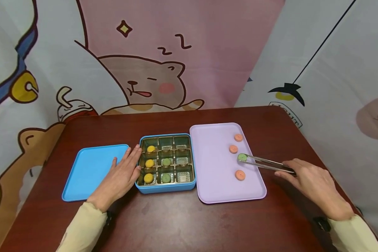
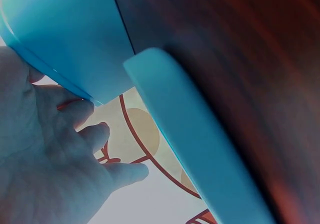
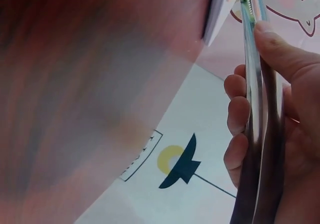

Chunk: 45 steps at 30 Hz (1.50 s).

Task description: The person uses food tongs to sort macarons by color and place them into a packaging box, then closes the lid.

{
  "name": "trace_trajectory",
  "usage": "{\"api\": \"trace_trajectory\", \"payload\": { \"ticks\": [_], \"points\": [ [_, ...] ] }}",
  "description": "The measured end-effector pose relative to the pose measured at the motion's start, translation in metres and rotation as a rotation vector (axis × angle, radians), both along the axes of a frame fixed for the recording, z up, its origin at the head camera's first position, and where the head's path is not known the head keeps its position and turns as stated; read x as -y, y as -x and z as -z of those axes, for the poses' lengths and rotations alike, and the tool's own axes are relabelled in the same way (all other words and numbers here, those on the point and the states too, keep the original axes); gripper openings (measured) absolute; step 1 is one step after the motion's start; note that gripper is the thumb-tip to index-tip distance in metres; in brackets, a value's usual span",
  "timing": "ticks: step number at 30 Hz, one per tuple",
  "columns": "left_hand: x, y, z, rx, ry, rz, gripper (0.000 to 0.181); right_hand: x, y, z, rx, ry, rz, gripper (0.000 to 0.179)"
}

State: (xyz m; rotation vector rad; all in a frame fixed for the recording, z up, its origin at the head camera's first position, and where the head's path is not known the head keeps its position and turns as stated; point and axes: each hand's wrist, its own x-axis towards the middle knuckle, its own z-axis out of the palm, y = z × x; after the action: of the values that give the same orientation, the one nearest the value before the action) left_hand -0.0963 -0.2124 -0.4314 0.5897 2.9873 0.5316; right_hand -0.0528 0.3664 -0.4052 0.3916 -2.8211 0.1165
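My right hand [image 1: 315, 187] grips metal tongs [image 1: 267, 163], fingers curled round the handles in the right wrist view. Between the tong tips is a round green piece [image 1: 242, 157], over the right part of the lilac tray [image 1: 212, 164]. With fingers fairly straight, my left hand [image 1: 121, 176] touches the left side of a blue box [image 1: 165, 189]. Inside it, a gold divided insert holds yellow pieces [image 1: 149, 163] down the left column. Green pieces [image 1: 166, 162] sit in the middle column, in its centre and front compartments.
Several round orange pieces [image 1: 240, 175] lie on the right part of the lilac tray, near the tong tips. A flat blue lid [image 1: 91, 171] lies left of the box, partly under my left hand. Everything stands on a dark brown table [image 1: 176, 220] against a printed cloth.
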Motion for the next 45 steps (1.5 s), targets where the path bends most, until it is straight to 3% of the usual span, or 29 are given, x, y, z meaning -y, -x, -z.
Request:
{"api": "trace_trajectory", "payload": {
  "ticks": [11,32,40,45],
  "points": [
    [-0.003,0.002,0.000,0.004,-0.004,-0.004,0.061,0.022,0.009,-0.015,-0.109,0.052,-0.083,0.039],
    [-0.002,0.002,-0.001,0.008,0.004,-0.019,0.062,0.077,0.038,-0.029,-0.126,0.107,-0.220,0.033],
    [-0.002,0.002,-0.001,0.007,-0.007,-0.015,0.062,0.099,0.051,-0.032,-0.128,0.123,-0.274,0.067],
    [-0.002,0.001,-0.001,0.005,-0.006,-0.011,0.062,0.111,0.058,-0.032,-0.140,0.123,-0.309,0.059]
  ]
}}
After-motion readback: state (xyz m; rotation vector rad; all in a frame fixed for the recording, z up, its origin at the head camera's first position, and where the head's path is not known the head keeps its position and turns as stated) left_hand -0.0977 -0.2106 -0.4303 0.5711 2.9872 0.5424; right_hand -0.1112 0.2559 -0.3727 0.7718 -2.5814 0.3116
